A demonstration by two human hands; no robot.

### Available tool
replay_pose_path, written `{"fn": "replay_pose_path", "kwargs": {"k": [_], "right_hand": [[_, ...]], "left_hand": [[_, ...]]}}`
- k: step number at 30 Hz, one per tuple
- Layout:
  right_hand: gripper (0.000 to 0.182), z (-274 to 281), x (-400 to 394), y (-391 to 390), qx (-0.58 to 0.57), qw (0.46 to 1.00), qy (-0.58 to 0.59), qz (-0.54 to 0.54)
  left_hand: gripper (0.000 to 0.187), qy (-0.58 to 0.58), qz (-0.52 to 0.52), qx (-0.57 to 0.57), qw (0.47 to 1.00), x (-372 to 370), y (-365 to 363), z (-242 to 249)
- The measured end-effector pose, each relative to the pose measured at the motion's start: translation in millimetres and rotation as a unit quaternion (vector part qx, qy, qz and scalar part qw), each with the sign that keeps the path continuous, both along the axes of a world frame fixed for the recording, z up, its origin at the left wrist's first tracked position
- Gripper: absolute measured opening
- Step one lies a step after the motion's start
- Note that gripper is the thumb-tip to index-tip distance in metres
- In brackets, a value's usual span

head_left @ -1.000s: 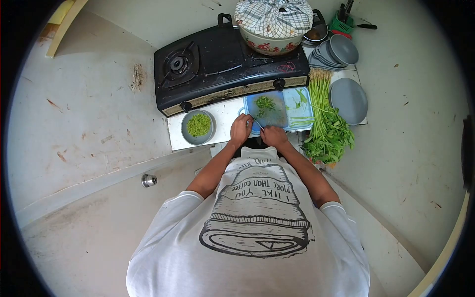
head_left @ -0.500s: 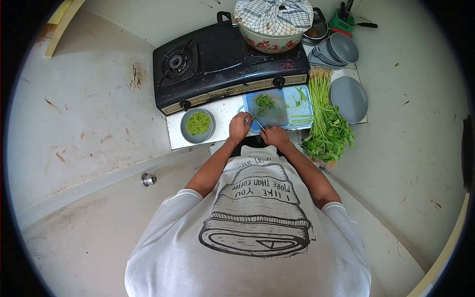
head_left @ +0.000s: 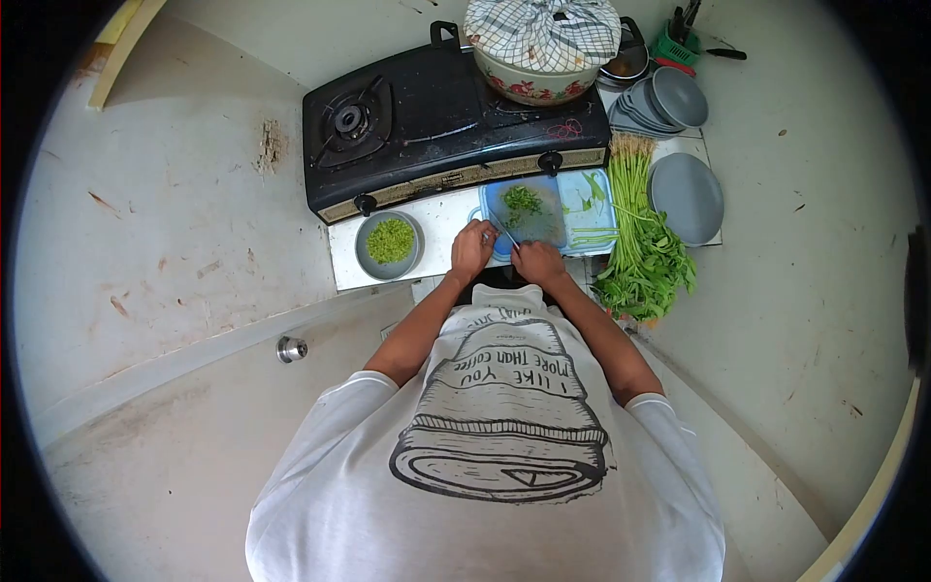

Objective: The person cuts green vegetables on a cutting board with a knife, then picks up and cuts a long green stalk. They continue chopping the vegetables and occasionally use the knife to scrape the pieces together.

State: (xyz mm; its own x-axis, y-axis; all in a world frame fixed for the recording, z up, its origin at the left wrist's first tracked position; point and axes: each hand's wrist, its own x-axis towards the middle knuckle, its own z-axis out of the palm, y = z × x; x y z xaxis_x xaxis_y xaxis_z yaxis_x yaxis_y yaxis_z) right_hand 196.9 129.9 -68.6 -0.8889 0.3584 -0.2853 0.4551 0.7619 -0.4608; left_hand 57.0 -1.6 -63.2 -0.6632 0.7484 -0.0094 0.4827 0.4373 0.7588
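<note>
My right hand [head_left: 538, 264] grips a knife [head_left: 507, 234] by its handle at the near edge of a blue cutting board [head_left: 550, 230]. The blade slants up and left toward my left hand [head_left: 473, 247], whose fingers are pinched together beside it; anything between them is too small to make out. Chopped leafy greens [head_left: 524, 200] lie in a small heap on the board, beyond the blade. To the left of my hands, a grey bowl [head_left: 415, 260] holds finely cut green pieces [head_left: 390, 241]. A few loose stems [head_left: 593, 236] rest right of the board.
A bundle of leafy stalks [head_left: 635, 228] lies at the right, beside a grey plate [head_left: 686, 199] and stacked grey dishes [head_left: 669, 102]. A black gas stove [head_left: 427, 126] stands behind the board, bearing a cloth-covered pot [head_left: 533, 89]. A green basket [head_left: 676, 46] sits at the back right.
The view has shifted very slightly. Both hands stay in nearly the same place, with the knife angled a little differently between them.
</note>
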Motion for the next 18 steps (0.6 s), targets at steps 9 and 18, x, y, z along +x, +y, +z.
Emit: {"fn": "replay_pose_path", "kwargs": {"k": [9,18], "right_hand": [[0.046,3.1,7.6,-5.5,-0.003,1.000,0.000,0.021],[0.047,-1.9,-0.4,-5.0,0.005,1.000,0.008,0.030]], "left_hand": [[0.005,-0.006,-0.008,-0.031,0.999,-2.8,-0.6,4.2],[0.006,0.038,-0.027,-0.045,0.998,1.1,-2.5,4.5]]}}
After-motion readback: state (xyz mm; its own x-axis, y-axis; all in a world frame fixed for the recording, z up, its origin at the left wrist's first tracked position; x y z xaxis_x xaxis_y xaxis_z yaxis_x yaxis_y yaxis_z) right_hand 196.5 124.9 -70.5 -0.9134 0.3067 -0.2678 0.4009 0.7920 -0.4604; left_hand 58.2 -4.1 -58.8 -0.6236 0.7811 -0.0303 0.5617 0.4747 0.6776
